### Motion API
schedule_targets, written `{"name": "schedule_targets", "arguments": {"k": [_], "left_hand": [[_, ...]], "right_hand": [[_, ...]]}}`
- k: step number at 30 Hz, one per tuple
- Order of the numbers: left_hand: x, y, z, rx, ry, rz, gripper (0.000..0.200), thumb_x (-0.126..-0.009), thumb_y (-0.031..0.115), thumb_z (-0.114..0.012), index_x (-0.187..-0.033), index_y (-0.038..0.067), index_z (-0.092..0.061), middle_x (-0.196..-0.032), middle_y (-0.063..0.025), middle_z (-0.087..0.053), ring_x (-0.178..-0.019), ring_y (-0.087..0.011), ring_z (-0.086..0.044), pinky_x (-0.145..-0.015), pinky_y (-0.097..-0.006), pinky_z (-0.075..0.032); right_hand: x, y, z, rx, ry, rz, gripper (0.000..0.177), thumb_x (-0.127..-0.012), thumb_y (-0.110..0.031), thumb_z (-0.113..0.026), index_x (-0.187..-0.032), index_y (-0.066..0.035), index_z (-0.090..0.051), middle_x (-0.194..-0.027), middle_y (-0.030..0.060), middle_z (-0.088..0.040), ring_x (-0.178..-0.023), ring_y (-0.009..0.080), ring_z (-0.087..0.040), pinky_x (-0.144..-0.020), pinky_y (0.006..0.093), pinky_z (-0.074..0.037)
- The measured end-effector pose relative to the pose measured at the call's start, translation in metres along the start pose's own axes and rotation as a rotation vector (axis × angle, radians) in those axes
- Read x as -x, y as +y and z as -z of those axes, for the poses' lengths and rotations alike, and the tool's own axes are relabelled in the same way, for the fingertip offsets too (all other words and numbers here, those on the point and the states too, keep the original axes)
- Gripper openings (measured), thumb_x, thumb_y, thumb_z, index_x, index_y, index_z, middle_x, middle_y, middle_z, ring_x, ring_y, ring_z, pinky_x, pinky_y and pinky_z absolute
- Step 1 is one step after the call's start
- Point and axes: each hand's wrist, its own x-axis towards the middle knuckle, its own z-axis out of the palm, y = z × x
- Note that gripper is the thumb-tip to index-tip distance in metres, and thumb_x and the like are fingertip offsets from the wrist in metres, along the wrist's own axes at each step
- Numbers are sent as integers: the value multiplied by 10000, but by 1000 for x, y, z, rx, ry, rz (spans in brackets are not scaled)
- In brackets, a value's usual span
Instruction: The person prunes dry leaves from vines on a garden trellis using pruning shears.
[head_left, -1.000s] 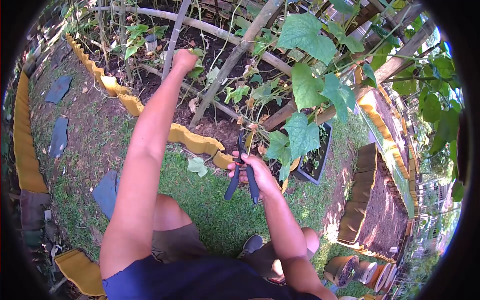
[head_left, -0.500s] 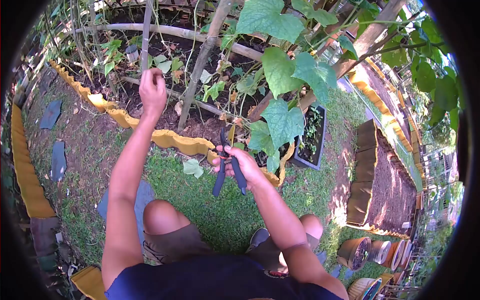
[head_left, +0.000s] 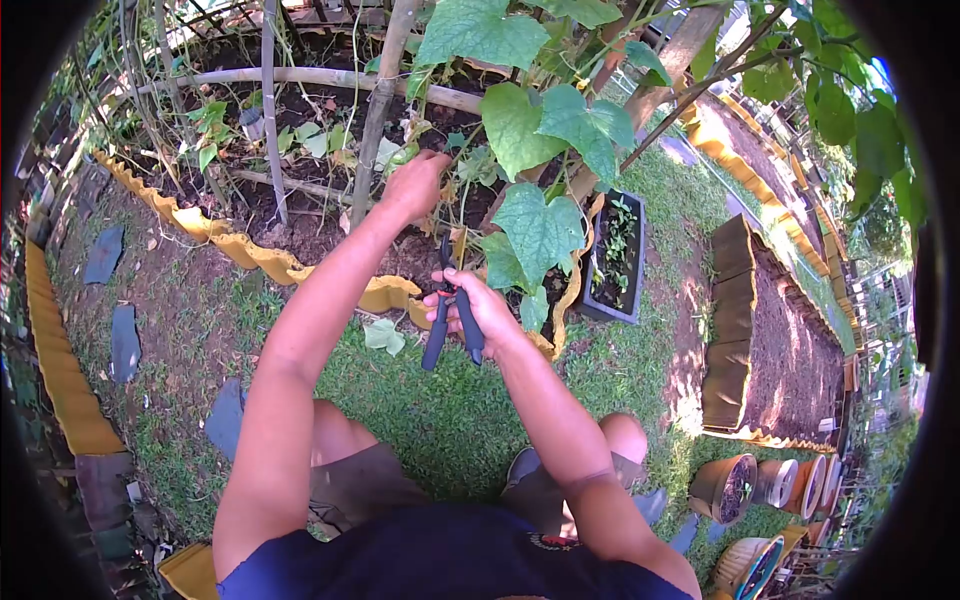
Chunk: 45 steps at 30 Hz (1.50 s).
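My right hand (head_left: 474, 302) is closed round a pair of pruning shears (head_left: 440, 328) with dark handles, its blades pointing up toward the bed. My left hand (head_left: 415, 188) reaches in among the vine stems, its fingers closed; what they pinch is hidden by the hand. Beside it hang large green vine leaves (head_left: 520, 130), with dry yellowish leaves near the fingers. A wooden stake (head_left: 378, 110) stands just left of the left hand.
A wavy yellow border (head_left: 245, 250) edges the soil bed. To the right are a dark rectangular planter (head_left: 613, 260), another bordered bed (head_left: 790, 350) and several pots (head_left: 722, 488). A cut leaf (head_left: 383, 337) lies on the grass, and slate slabs (head_left: 125, 343) lie at left.
My left hand has moved right, away from the thin upright stake and over to the vine stems. The right hand keeps the pruning shears in nearly the same place. The view has shifted slightly.
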Motion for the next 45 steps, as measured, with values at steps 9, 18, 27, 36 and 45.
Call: {"name": "schedule_targets", "arguments": {"k": [9, 18, 27, 36, 45], "left_hand": [[23, -16, -3, -43, 158, -44, 148, -863, 54, -570, -994, 32, -635, -971, -195, -669, -894, -409, -652, -770, -496, -523], [51, -11, 9, 85, 186, 22, 153, -918, 109, -568, -1056, 47, -545, -935, -215, -685, -838, -430, -664, -718, -519, -530], [58, -17, 9, 87, 165, 62, 261, -920, 74, -564, -1164, 57, -475, -930, -205, -685, -842, -427, -667, -691, -515, -534], [73, -14, 11, 289, 404, -171, 156, -923, 64, -563, -1078, 50, -554, -922, -175, -701, -812, -384, -688, -675, -489, -538], [64, -24, 64, 858, 732, 36, 99, -954, 30, -468, -990, 26, -561, -817, -40, -573, -710, -103, -562, -622, -263, -456]], "right_hand": [[-27, -11, -5, 100, -21, -12, 486, -914, -467, -593, -1210, -83, -554, -864, 80, -664, -679, 161, -654, -612, 305, -516], [-61, -31, -24, 196, 37, 22, 425, -893, -396, -623, -1082, -30, -518, -727, 96, -599, -536, 166, -596, -491, 307, -494], [-69, -33, -35, 263, 116, 124, 403, -879, -380, -641, -1006, -2, -586, -694, 77, -587, -490, 137, -556, -451, 282, -470], [-75, -21, -32, 222, 252, 249, 320, -888, -321, -652, -972, -13, -636, -652, 49, -576, -471, 129, -545, -433, 276, -466], [-60, -20, -24, 157, 204, 243, 332, -890, -326, -645, -1040, -31, -610, -688, 74, -608, -483, 144, -575, -464, 286, -483]]}}
